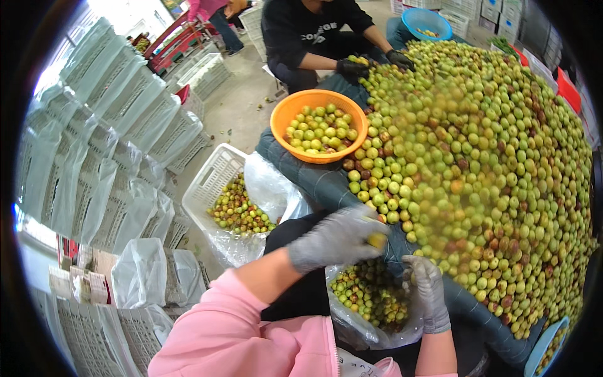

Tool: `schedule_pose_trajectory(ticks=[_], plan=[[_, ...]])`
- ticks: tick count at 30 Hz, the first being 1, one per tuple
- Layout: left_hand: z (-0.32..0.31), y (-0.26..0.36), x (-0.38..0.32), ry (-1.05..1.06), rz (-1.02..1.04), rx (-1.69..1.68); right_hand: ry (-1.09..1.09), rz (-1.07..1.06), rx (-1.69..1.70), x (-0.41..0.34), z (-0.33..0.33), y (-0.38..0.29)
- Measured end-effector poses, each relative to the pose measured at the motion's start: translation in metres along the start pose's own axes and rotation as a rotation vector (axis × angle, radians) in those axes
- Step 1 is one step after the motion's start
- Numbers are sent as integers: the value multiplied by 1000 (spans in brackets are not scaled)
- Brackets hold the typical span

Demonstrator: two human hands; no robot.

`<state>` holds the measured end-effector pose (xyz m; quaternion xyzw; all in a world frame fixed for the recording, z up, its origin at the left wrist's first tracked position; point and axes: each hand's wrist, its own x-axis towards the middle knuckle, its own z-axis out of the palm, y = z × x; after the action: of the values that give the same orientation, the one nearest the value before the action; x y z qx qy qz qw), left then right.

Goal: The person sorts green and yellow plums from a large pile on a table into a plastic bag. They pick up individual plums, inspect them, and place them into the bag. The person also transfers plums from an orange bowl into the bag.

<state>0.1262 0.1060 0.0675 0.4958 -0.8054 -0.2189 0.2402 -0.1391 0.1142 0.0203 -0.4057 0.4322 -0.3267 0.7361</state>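
Note:
My left hand (337, 238), in a grey knitted glove, is blurred above the near edge of the heap of green-brown jujubes (476, 165). A yellowish jujube (377, 240) shows between its thumb and fingers. My right hand (426, 292), gloved the same way, has its fingers bent beside the dark padded rim (464, 301) around the heap. Whether anything lies between those fingers I cannot tell. Below and between both hands stands a container lined with clear plastic (341, 325), holding many jujubes (351, 292), partly in shadow.
An orange basket (282, 141) of jujubes rests on the padded rim. Left of me stands a white lined crate (198, 198) with more fruit. Stacked plastic-covered crates (103, 136) rise farther left. A co-worker (311, 42) in black gloves sits across. Blue basins (414, 19) stand at the heap's ends.

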Motion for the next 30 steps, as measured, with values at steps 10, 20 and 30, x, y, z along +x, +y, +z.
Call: schedule_pose_trajectory(ticks=[10,20,30], plan=[[-112,-32,-123,467,-764,-185,37,-18,100,-11,-9,6],[59,48,53,-385,-7,-80,-69,12,343,-2,-11,13],[83,13,51,-484,-479,-992,120,9,534,8,-31,15]])
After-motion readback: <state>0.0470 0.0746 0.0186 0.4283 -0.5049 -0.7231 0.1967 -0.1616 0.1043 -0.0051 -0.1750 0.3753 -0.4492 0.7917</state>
